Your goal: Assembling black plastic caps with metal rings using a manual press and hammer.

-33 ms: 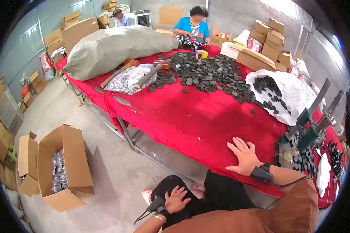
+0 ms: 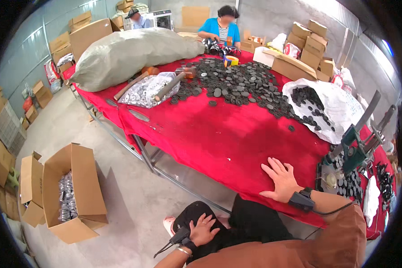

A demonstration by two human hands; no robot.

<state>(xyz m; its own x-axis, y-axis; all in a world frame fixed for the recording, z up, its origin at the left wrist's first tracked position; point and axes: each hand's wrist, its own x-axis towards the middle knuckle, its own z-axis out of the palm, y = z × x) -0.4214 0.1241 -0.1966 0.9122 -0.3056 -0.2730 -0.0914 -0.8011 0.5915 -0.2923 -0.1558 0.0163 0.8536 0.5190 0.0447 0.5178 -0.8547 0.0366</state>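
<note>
My right hand point(image 2: 281, 181) lies flat on the red tablecloth point(image 2: 210, 143), fingers spread, holding nothing. My left hand point(image 2: 203, 231) rests on my black-trousered thigh with its fingers apart, and it is bare of any object. Each wrist wears a strapped black device with a cable. Right of my right hand stands a green and metal hand press point(image 2: 355, 149), with dark discs around its base. Beyond the hand, a wide heap of black round discs point(image 2: 241, 82) covers the far part of the table. More of them lie on a white sack point(image 2: 344, 109).
A mallet point(image 2: 167, 87) and a clear bag of small metallic parts point(image 2: 140, 96) lie at the table's left, near a large stuffed sack point(image 2: 129, 58). An open carton point(image 2: 87, 178) of wrapped parts stands on the floor. A co-worker in blue point(image 2: 219, 30) sits across the table.
The view has shifted very slightly. My legs have moved a little, covering most of the foot seen between them. Both hands stay where they were.
</note>
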